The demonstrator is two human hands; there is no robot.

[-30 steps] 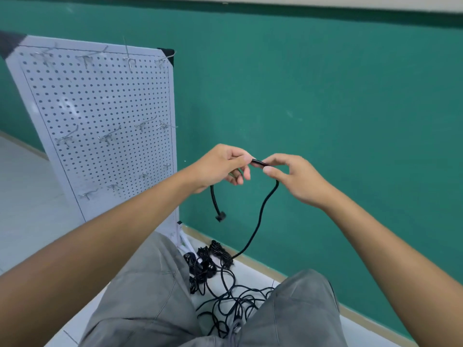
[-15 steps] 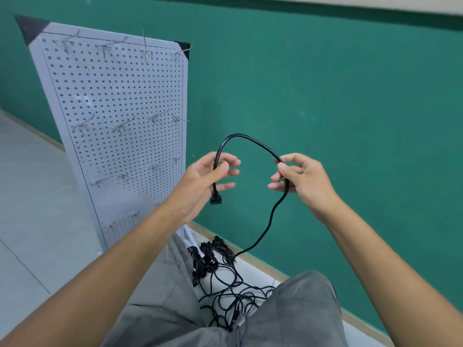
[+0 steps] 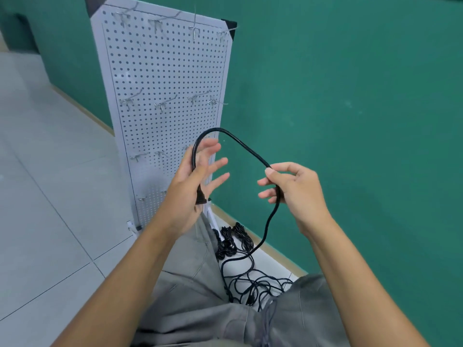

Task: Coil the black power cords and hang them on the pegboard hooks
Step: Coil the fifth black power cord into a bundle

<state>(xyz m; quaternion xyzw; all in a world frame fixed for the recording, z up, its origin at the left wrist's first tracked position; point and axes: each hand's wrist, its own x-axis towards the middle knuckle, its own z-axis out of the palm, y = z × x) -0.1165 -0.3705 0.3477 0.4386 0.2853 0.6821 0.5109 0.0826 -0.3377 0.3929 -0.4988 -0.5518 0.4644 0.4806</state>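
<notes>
A black power cord arches in a loop between my hands. My left hand has its fingers spread straight; the thumb pins the cord against the palm, and the plug end hangs below it. My right hand pinches the cord between thumb and forefinger, and the rest trails down to the floor. The white pegboard stands upright just behind my left hand, with several bare metal hooks in rows.
More black cords lie on the tiled floor between my knees, some bundled, some in a loose tangle. A green wall rises close behind the pegboard. My grey trousers fill the bottom of the view.
The loop between my hands has grown wider as my right hand moved away. My left hand's fingers have spread out straight, and the plug now hangs lower, below the palm.
</notes>
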